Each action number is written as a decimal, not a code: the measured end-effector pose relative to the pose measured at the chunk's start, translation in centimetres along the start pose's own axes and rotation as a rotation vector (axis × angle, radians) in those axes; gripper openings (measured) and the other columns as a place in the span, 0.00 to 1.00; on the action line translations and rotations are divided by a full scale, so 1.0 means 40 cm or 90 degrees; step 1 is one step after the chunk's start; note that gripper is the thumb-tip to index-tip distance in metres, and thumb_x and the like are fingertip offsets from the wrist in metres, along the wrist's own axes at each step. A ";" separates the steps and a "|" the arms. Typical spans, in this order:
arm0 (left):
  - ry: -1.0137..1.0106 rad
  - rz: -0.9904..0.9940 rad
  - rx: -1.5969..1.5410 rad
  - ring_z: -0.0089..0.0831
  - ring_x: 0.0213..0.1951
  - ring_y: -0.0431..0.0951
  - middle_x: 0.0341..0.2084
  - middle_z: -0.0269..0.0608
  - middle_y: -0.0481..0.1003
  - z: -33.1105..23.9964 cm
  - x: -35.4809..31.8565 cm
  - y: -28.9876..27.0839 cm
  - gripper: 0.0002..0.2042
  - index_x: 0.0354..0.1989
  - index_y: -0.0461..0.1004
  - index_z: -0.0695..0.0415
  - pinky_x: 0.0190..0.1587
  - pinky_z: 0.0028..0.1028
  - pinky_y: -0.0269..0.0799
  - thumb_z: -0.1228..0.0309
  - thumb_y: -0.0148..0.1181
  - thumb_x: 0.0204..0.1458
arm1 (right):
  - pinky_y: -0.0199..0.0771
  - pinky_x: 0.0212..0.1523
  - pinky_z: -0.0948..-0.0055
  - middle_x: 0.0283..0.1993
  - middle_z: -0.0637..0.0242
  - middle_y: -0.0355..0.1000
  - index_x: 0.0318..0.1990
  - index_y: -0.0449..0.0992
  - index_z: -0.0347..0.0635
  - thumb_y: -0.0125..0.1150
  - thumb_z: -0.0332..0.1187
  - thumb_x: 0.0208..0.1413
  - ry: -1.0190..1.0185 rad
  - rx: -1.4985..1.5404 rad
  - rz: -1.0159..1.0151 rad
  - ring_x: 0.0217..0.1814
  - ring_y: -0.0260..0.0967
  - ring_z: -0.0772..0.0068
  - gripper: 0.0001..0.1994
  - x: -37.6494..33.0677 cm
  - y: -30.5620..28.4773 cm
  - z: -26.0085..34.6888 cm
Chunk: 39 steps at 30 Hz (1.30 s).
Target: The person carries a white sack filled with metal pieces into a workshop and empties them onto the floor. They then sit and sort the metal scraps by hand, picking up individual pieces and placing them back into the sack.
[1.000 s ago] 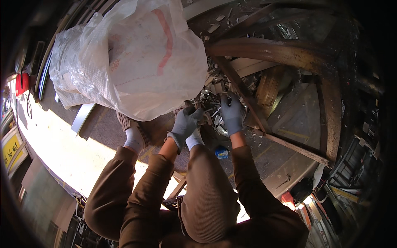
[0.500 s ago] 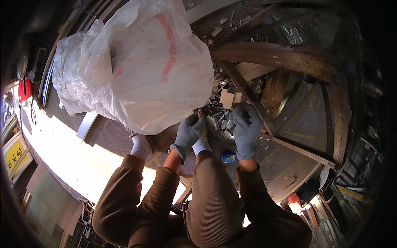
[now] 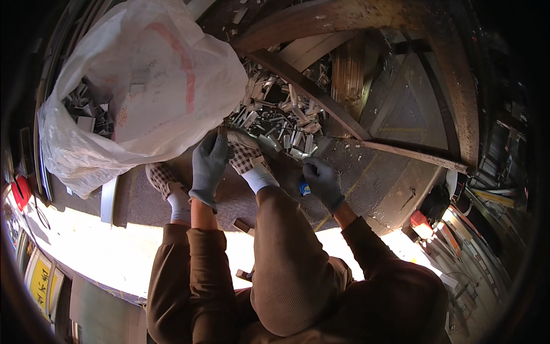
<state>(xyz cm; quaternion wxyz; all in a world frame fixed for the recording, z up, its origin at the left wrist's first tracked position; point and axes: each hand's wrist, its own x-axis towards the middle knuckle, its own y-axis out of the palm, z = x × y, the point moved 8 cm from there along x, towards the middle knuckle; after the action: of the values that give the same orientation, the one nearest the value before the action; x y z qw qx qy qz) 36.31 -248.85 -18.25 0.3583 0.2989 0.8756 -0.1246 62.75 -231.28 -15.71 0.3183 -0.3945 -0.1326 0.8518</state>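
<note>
My left hand (image 3: 210,163), in a grey glove, is closed at the lower right edge of a large white woven sack (image 3: 172,140). A small brownish bit shows at its fingertips, too small to name. The sack gapes open toward the left, with grey metal offcuts (image 3: 86,112) inside and a pale flat piece (image 3: 137,86) against its inner wall. My right hand (image 3: 323,180), also gloved in grey, has its fingers curled in just below a heap of silvery metal offcuts (image 3: 298,117); whatever it may hold is hidden. Beside it on the floor lies a small blue object (image 3: 305,188).
A rusty brown metal frame (image 3: 338,114) spans the scrap heap and the floor on the right. My feet, in checked shoes (image 3: 245,157), stand between sack and heap. Long strips and a red item (image 3: 423,223) lie at right. A pale metal strip (image 3: 108,200) lies below the sack.
The whole view has shifted, bringing the sack's opening and its metal contents into sight. My right hand has drawn back from the heap. Two pale flat pieces seen near it earlier are gone from there.
</note>
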 end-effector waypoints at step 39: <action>0.073 0.041 0.559 0.59 0.44 0.80 0.35 0.56 0.81 -0.017 0.071 0.153 0.23 0.44 0.83 0.52 0.48 0.50 0.75 0.46 0.51 0.63 | 0.69 0.33 0.74 0.27 0.65 0.70 0.40 0.76 0.33 0.59 0.29 0.66 -0.088 0.022 -0.112 0.32 0.63 0.82 0.06 -0.015 -0.063 0.081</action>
<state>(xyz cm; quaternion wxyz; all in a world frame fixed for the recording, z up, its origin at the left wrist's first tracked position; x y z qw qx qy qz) 38.07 -242.49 -19.80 0.1520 0.4566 0.7483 -0.4566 61.70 -229.66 -12.03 0.3888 -0.3158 -0.1738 0.8479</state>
